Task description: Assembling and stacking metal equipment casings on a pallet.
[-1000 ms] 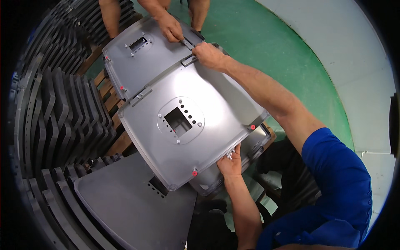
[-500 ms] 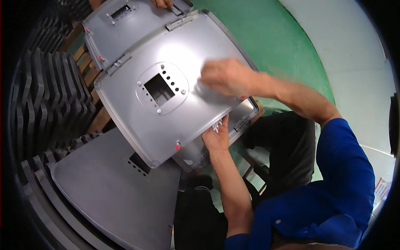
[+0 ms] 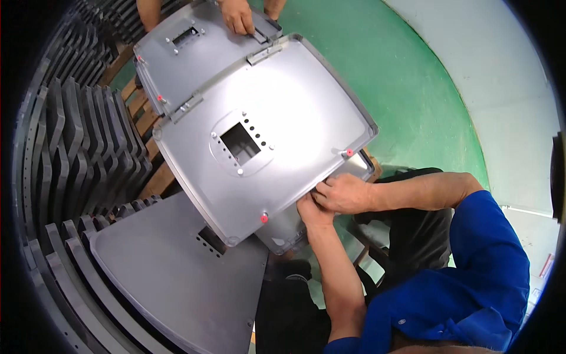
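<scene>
A grey sheet-metal panel [image 3: 306, 100] with a raised rim lies in front of me, with a square opening [image 3: 240, 144] and a row of small round holes beside it. Short studs surround the opening. Red-capped posts [image 3: 349, 153] stand near the panel's close edge. My left hand [image 3: 315, 213] is cupped just off that edge; the small metal fasteners it held a moment ago are now hidden. Over its palm, my right hand [image 3: 345, 193] has its fingers bent together and touching the left fingers. Whatever those fingertips grip is out of sight.
Beyond a hinged joint lies a second panel [image 3: 218, 68], with a co-worker's hand [image 3: 237, 16] on it. Bent metal parts [image 3: 71, 135] are stacked at left. Another flat panel [image 3: 177, 265] rests at lower left. Wooden pallet slats [image 3: 135, 103] show beneath.
My right hand has come down from above the panel to my left hand, covering the fasteners there. The view has shifted slightly, showing more of the co-worker's hands.
</scene>
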`<state>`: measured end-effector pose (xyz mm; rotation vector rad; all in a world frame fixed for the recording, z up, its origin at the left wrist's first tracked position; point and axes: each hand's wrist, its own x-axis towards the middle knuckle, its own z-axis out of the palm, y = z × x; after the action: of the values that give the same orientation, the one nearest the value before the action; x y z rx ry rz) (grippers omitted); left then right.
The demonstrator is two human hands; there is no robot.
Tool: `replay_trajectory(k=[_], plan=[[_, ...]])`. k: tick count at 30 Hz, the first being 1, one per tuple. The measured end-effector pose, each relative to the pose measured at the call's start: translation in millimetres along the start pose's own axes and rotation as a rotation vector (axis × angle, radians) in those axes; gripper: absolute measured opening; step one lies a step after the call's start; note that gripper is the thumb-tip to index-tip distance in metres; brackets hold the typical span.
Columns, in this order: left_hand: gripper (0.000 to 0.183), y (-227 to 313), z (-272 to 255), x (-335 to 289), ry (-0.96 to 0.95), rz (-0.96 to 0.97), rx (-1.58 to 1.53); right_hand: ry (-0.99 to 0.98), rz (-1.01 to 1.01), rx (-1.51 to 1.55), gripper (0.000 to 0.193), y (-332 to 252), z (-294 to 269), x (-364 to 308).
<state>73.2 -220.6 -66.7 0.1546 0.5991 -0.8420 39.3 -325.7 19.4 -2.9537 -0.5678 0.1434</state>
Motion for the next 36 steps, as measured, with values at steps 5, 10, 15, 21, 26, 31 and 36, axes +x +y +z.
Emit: replay_trajectory(k=[5, 10, 15, 21, 26, 31, 36], plan=[[0.04, 3, -2, -3, 0.032, -0.048, -0.015, 0.001, -0.014, 0.005, 0.015, 0, -2, 1], [0.038, 2, -1, -1, -0.16, -0.061, -0.112, -0.061, 0.063, 0.217, 0.016, 3, -26, -3], [0.037, 1, 3, 1, 0.167, 0.075, 0.025, 0.179, 0.413, 0.727, 0.013, 40, -56, 27], [0.035, 0, 9, 1, 0.102, 0.08, -0.03, 0.481, 0.43, 0.382, 0.018, 154, -80, 96], [0.034, 1, 9, 1, 0.08, 0.092, -0.026, 0.428, 0.379, 0.083, 0.02, 233, -65, 150], [0.033, 1, 8, 2, 0.119, 0.102, 0.016, 0.355, 0.372, -0.03, 0.018, 252, -60, 179], [0.033, 1, 4, 3, 0.103, 0.075, 0.004, 0.247, 0.299, -0.224, 0.011, 262, -50, 188]])
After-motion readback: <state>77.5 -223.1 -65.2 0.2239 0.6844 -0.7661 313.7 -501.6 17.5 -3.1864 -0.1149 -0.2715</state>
